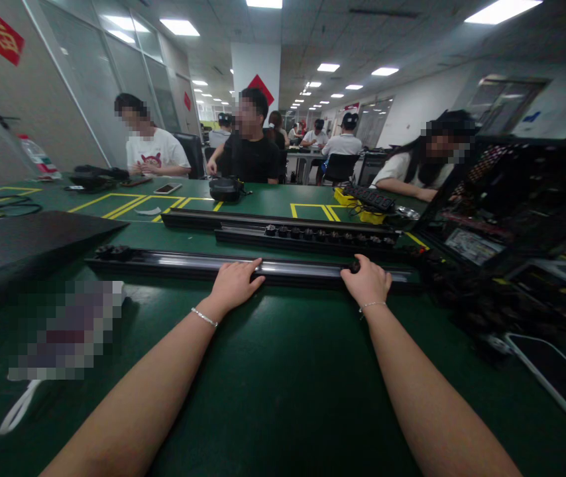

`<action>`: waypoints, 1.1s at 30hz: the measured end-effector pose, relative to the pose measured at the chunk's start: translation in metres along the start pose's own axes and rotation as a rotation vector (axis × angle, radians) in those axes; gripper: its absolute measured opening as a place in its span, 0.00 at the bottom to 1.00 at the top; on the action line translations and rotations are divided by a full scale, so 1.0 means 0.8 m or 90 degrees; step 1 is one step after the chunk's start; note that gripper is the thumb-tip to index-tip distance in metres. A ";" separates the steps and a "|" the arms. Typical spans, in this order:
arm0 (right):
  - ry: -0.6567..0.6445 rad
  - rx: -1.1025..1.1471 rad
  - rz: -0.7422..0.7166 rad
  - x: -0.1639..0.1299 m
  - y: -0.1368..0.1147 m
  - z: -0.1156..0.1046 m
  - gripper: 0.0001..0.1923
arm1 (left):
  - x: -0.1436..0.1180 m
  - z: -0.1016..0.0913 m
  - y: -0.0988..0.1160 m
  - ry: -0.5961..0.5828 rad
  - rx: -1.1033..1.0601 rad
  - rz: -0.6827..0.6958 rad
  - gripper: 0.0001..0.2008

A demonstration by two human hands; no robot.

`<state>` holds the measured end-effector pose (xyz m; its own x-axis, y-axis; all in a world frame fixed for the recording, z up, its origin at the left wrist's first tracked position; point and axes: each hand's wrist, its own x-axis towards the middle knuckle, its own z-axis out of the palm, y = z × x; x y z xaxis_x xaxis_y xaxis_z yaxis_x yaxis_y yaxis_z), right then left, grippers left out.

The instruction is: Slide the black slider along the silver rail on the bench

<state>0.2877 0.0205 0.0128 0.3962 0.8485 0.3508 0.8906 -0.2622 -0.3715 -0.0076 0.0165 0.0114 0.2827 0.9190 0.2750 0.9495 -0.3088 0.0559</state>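
A long black track (183, 263) with a shiny inner strip lies crosswise on the green table. My left hand (236, 283) rests on its near edge around the middle, index finger stretched over the strip and thumb apart. Toward the track's right end, my right hand (366, 279) has its fingers closed around a small black round part (353, 266), which the hand partly hides. Small black fittings (113, 252) sit at the track's left end. Just behind lies a second track (243, 235) with a row of several small dark fittings (307, 234) in it.
Another black track (188, 217) lies farther back. A tilted dark case with electronics (482, 218) stands at right, near a phone (556, 377) and jumbled dark parts (482, 311). A blurred packet (71, 331) lies at left. Several people (250, 146) sit across the table.
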 end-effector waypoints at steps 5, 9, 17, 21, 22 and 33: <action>0.005 0.006 0.000 0.001 0.000 0.000 0.27 | 0.000 0.002 -0.001 0.016 0.010 0.010 0.26; 0.005 0.019 0.005 0.004 0.005 -0.001 0.27 | 0.001 0.004 -0.003 0.017 0.007 0.013 0.27; 0.031 0.011 0.000 0.004 0.011 0.001 0.30 | 0.000 0.005 -0.005 0.021 0.005 0.020 0.27; 0.014 0.010 -0.005 0.005 0.011 -0.002 0.29 | 0.001 0.005 -0.005 0.020 -0.001 0.021 0.27; 0.011 0.013 -0.007 0.005 0.011 -0.003 0.28 | 0.001 0.005 -0.005 0.020 -0.001 0.020 0.27; 0.026 0.019 0.024 0.009 0.019 -0.006 0.28 | 0.001 0.007 -0.006 0.022 -0.008 0.027 0.25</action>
<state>0.3054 0.0203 0.0138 0.4388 0.8186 0.3706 0.8680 -0.2794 -0.4104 -0.0113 0.0196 0.0061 0.3170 0.8963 0.3099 0.9352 -0.3499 0.0553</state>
